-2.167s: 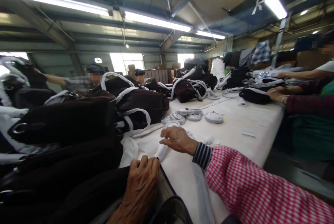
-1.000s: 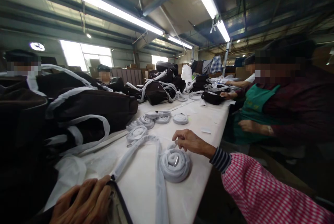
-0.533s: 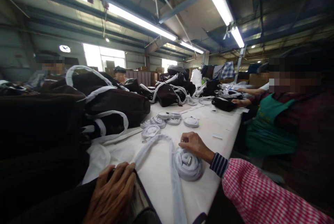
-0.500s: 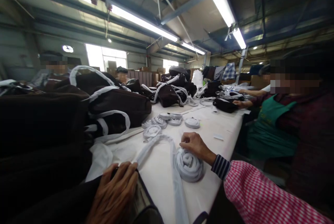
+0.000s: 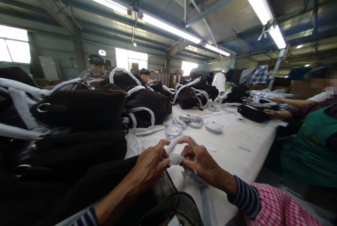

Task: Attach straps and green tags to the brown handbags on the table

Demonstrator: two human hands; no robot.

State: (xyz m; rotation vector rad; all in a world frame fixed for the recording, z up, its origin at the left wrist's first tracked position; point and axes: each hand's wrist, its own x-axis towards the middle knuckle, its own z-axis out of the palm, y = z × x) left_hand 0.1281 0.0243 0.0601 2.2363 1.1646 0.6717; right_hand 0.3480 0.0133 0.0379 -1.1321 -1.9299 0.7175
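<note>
My left hand (image 5: 150, 164) and my right hand (image 5: 201, 160) meet at the near edge of a white table (image 5: 237, 155). Both pinch a white wrapped strap (image 5: 176, 158) between fingertips, the left from the left side, the right from the right. The strap trails down past my right wrist and runs back toward a white rolled strap (image 5: 173, 130). A dark brown bag (image 5: 105, 184) lies under my left forearm, with a dark round opening near the bottom edge.
Dark brown bags with white-wrapped handles (image 5: 142, 108) are piled along the table's left side. Several rolled white straps (image 5: 195, 120) lie mid-table. A person in a green apron (image 5: 308, 138) works at the right edge; other people stand at the far left.
My right hand left the rolled strap on the table and came in. My left hand lifted off the bag's edge. Both now pinch the white strap together.
</note>
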